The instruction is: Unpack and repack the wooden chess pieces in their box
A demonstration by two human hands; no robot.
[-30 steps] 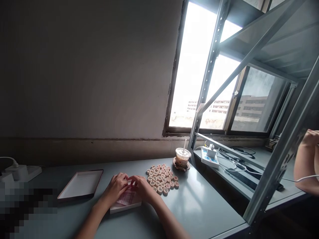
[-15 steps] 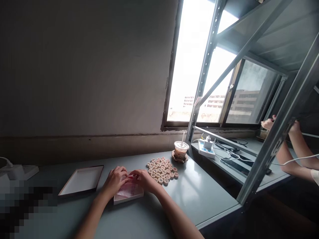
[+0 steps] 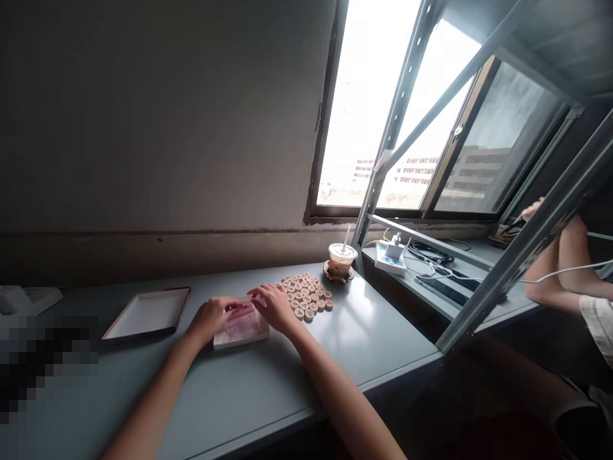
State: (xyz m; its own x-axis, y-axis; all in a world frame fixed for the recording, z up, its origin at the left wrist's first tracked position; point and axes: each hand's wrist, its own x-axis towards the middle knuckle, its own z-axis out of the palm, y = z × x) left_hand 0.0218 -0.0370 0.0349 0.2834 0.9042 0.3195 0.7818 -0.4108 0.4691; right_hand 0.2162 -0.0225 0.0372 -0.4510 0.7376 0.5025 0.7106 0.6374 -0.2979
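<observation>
A shallow white box (image 3: 241, 345) lies on the grey table with a pinkish printed sheet (image 3: 241, 324) spread over it. My left hand (image 3: 214, 316) is at the sheet's upper left, its fingertips together on something small and red that I cannot make out. My right hand (image 3: 274, 305) rests over the upper right corner, fingers apart and bent down onto the sheet's edge. Right of that hand, several round wooden pieces with characters (image 3: 306, 295) lie packed in a cluster. At the left is an open box lid (image 3: 151, 313), its white inside facing up.
An iced drink cup with a straw (image 3: 341, 259) stands on a brown holder at the back right. Past the metal rack post (image 3: 527, 255) are a power strip (image 3: 390, 259), cables and another person's arms (image 3: 558, 268). White adapters (image 3: 29, 299) sit at the far left.
The view has tilted down. The sheet now lies flatter and covers more of the box. My hands have moved slightly apart, and the right one's fingers have spread.
</observation>
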